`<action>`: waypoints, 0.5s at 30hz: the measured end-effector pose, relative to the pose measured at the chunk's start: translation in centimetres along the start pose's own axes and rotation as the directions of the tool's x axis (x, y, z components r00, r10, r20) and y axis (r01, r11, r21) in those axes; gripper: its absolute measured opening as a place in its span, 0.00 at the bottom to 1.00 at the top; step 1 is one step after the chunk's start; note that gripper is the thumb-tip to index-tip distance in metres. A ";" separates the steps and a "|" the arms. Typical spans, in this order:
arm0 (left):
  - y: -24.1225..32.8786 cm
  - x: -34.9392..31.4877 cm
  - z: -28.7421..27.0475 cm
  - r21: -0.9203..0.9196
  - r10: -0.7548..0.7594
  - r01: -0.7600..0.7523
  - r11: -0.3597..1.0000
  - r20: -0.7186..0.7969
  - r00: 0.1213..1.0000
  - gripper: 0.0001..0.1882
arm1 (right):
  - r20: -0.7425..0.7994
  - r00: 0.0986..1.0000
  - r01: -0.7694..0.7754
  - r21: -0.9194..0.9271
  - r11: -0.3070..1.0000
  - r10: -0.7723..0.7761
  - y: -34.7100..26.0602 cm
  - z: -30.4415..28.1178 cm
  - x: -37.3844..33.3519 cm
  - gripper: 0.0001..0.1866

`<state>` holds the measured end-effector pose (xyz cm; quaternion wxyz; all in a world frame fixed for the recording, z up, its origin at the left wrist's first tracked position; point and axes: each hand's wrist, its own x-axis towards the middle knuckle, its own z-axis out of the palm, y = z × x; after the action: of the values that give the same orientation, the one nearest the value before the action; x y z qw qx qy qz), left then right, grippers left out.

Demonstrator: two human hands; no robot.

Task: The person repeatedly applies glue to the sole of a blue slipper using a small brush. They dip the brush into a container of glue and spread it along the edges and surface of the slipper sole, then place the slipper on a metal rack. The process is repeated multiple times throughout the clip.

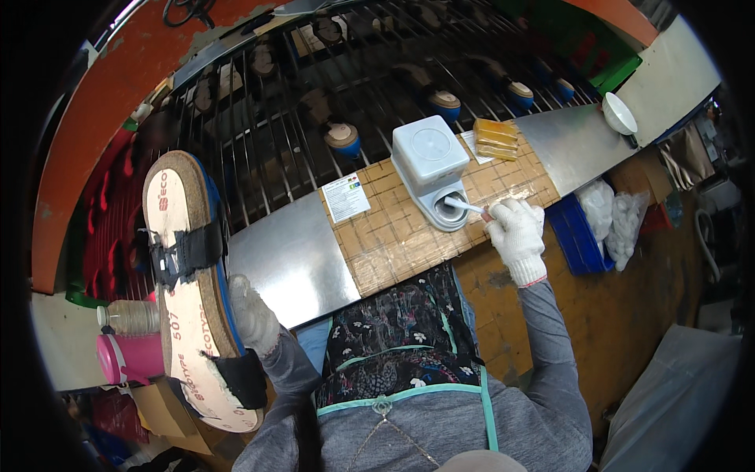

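My left hand (253, 316), in a pale glove, is closed on the blue-edged side of a sandal footbed (187, 308). The footbed is held up on the left, its printed sole face toward me, with a cork rim and dark straps wrapped across it. In my right hand (517, 237), gloved in white knit, is a thin white-handled brush (465, 206). Its tip reaches into the round cup of a white plastic dispenser pot (429, 153), so the bristles are hidden. The pot stands on a tan, tape-covered board (377, 244).
Beyond the board, a rack of metal rods (267, 169) carries several shoe forms with blue edges (343, 140). Amber blocks (495, 140) and a printed label (346, 197) lie on the board. A white bowl (620, 114) sits far right, above a blue bin (578, 236) with white bags.
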<state>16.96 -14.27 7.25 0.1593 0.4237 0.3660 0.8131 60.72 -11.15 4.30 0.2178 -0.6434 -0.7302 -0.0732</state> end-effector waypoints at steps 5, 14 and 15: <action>-0.2 0.1 0.2 0.070 0.012 -0.010 0.998 -0.037 0.999 0.24 | 0.025 0.999 0.049 -0.105 0.993 -0.046 -0.1 0.0 0.3 0.06; -0.1 0.2 1.8 0.160 0.046 -0.035 0.986 -0.067 0.997 0.19 | 0.372 0.867 -0.485 0.485 0.727 0.331 2.1 1.1 -1.0 0.11; -0.1 -0.1 2.0 0.176 0.005 0.007 0.984 -0.068 0.998 0.22 | 0.429 0.835 -0.548 0.588 0.595 0.345 2.2 1.6 -1.1 0.12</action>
<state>18.62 -13.32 7.89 0.1088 0.4081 0.4420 0.7914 62.64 -11.21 2.05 0.3506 -0.6815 -0.5388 0.3497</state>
